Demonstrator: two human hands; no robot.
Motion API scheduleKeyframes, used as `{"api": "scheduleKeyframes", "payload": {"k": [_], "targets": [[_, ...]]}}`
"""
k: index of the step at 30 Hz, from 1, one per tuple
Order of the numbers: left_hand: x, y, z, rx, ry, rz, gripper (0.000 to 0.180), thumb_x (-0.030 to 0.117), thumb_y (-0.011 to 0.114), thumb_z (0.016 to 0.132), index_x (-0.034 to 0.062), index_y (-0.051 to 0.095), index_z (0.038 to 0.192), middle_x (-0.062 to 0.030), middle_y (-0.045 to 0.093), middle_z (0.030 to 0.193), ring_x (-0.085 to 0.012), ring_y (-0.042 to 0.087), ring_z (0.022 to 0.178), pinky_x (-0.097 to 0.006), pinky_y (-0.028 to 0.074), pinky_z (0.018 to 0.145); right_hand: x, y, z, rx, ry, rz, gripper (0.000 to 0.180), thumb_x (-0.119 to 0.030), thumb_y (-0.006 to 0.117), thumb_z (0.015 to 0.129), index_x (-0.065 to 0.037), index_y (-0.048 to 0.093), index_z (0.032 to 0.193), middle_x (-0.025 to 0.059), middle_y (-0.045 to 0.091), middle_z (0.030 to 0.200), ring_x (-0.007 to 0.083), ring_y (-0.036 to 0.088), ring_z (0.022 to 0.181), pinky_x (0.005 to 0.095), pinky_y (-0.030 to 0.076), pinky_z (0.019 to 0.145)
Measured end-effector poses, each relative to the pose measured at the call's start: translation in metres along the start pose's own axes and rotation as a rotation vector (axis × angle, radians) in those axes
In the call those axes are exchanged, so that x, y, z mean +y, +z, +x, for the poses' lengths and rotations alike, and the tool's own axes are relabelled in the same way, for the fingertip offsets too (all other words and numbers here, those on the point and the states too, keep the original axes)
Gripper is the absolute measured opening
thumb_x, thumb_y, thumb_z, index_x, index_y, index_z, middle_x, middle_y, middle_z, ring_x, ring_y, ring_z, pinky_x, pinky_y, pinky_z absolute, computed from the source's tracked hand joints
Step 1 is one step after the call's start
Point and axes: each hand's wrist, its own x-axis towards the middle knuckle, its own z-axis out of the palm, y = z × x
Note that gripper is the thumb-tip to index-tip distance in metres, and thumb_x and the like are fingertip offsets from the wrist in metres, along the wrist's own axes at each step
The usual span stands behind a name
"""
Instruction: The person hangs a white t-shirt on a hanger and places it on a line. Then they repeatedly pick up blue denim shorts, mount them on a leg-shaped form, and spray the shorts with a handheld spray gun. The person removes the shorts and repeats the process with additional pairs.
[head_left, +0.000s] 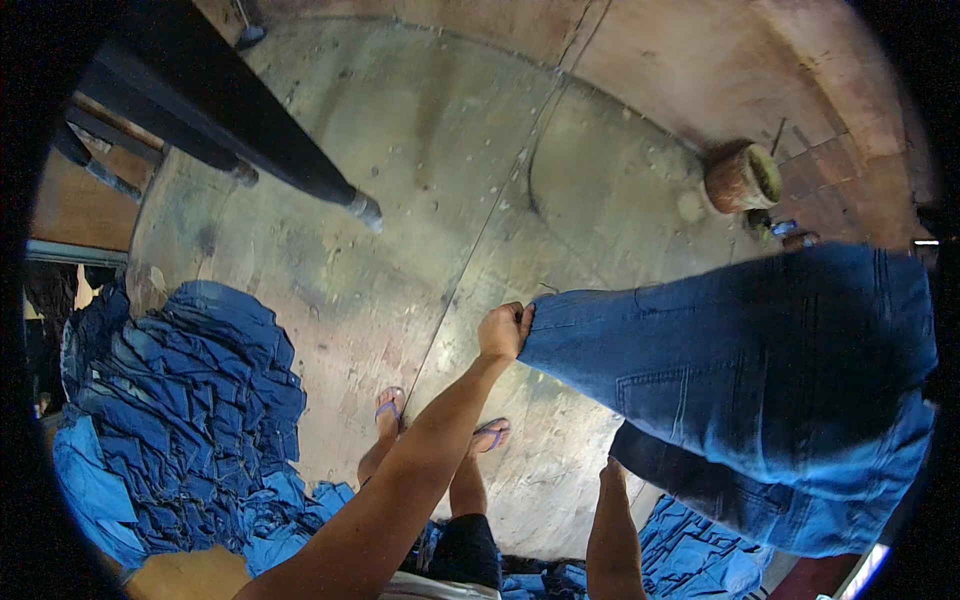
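A pair of blue jeans (720, 370) is held up across the right side, its stitched seams and a pocket outline showing. At its left end, my left hand (506, 330) is closed in a fist around a gathered corner of the denim. My right forearm (612, 530) rises from the lower edge to a darker lower fold of the same jeans. That fold covers my right hand, so its fingers are hidden. The cloth spreads out wide toward the right rim of the picture.
A big heap of blue denim (200, 410) lies at the left. More folded denim (690, 545) is stacked at the lower right. Dark slanting legs (290, 150) stand at the upper left, and a worn bucket (742, 180) at the far right. My sandalled feet (490, 434) are on the stained floor (400, 250).
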Motion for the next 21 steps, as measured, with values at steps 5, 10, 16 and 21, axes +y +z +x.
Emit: {"api": "scheduleKeyframes", "payload": {"k": [5, 10, 16, 21], "targets": [[-0.226, 0.042, 0.019, -0.13, 0.008, 0.32, 0.032, 0.036, 0.059, 0.098, 0.0084, 0.07, 0.085, -0.0183, 0.071, 0.081, -0.0418, 0.069, 0.082, -0.051, 0.054, 0.073, 0.155, 0.115, -0.036, -0.45, 0.094, -0.439, 0.036, -0.027, 0.063, 0.093, -0.006, 0.069, 0.122, 0.0074, 0.066, 0.127, 0.0243, 0.063, 0.108, 0.0384, 0.055, 0.085], [-0.47, -0.085, -0.073, -0.803, -0.685, 1.022, 0.048, 0.044, 0.072, 0.084, 0.0115, 0.072, 0.119, -0.0098, 0.07, 0.125, -0.0258, 0.067, 0.115, -0.042, 0.055, 0.095, 0.248, 0.078, -0.205, -0.864, 0.269, -0.872, 0.038, -0.03, 0.065, 0.092, -0.008, 0.07, 0.122, 0.0075, 0.065, 0.129, 0.0249, 0.063, 0.111, 0.0396, 0.056, 0.085], [-0.535, -0.315, -0.175, -0.634, -0.63, 0.762, 0.038, 0.035, 0.064, 0.09, 0.0108, 0.072, 0.118, -0.0121, 0.069, 0.127, -0.0284, 0.069, 0.114, -0.044, 0.057, 0.091, 0.142, 0.09, -0.307, -1.063, 0.35, -0.966, 0.041, -0.034, 0.067, 0.09, -0.01, 0.071, 0.123, 0.0077, 0.064, 0.132, 0.0256, 0.062, 0.114, 0.0411, 0.056, 0.085], [-0.43, -0.421, -0.137, -0.713, -0.665, 0.152, 0.05, 0.043, 0.064, 0.091, 0.0076, 0.066, 0.127, -0.0144, 0.066, 0.13, -0.0297, 0.068, 0.111, -0.047, 0.056, 0.093, 0.035, 0.079, -0.349, -1.091, 0.397, -0.937, 0.043, -0.037, 0.069, 0.088, -0.012, 0.073, 0.123, 0.0078, 0.064, 0.135, 0.0262, 0.062, 0.116, 0.0424, 0.057, 0.085]]}}
